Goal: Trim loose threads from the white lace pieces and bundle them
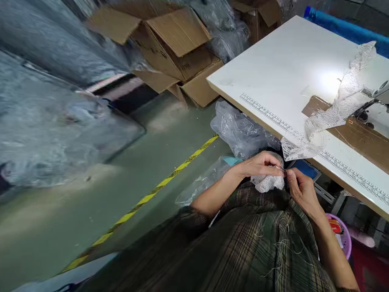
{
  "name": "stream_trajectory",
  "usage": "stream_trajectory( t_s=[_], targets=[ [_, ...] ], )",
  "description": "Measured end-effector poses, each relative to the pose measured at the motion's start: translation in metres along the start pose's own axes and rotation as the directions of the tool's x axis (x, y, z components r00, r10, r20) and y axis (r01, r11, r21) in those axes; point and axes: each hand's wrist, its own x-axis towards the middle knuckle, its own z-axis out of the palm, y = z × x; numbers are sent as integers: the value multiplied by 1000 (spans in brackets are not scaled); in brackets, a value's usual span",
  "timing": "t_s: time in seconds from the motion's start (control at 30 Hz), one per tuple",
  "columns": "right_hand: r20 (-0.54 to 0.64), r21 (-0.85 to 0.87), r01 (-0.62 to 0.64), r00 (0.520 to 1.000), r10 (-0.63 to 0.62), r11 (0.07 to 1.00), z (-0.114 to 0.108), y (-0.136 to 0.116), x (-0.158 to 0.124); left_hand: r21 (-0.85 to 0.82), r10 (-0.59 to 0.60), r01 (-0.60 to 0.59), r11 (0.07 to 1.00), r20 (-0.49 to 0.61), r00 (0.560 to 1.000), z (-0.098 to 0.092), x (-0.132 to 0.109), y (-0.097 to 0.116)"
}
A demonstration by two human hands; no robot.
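Observation:
My left hand [261, 165] and my right hand [300, 190] meet over my lap, just below the edge of the white table [273, 69]. Both are closed in a pinch on a bunched piece of white lace [268, 183]. A long strip of the same lace trim [331, 115] runs from the table's edge up across the top toward the sewing machine [375, 103] at the right. My lap is covered by a dark plaid garment [258, 239] with loose threads on it.
Open cardboard boxes [173, 44] stand on the floor at the back. Clear plastic bags [240, 129] lie beside the table. A yellow tape line [146, 198] crosses the green floor. A ruler scale [304, 136] is printed along the table's front edge. A purple bin [342, 235] sits under the table.

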Motion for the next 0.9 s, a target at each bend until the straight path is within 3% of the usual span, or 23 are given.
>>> stream_trajectory(
  t_s=[0.17,0.33,0.53,0.6,0.73,0.8,0.9],
  targets=[
    [-7,29,-37,999,38,999,2,6,-1,-6,-9,9,1000,4,1000,0,1,0],
    [-85,325,-61,992,93,944,17,12,-5,-69,-7,10,998,40,999,1,2,-1],
    [-45,445,-187,972,231,876,18,16,-15,-200,-2,-18,980,-101,995,9,6,-29],
    [-54,477,-230,956,290,848,9,22,-22,-116,-8,-12,993,-176,984,8,5,-46],
    [-118,494,-256,927,356,831,-7,33,-32,225,-17,79,971,-262,965,2,0,-73],
    [-156,485,-252,917,367,837,-9,38,-33,340,-36,139,930,-292,956,-1,-3,-77],
    [-216,474,-231,905,367,849,-6,41,-30,348,-35,141,927,-292,956,-4,-6,-71]
  ],
)
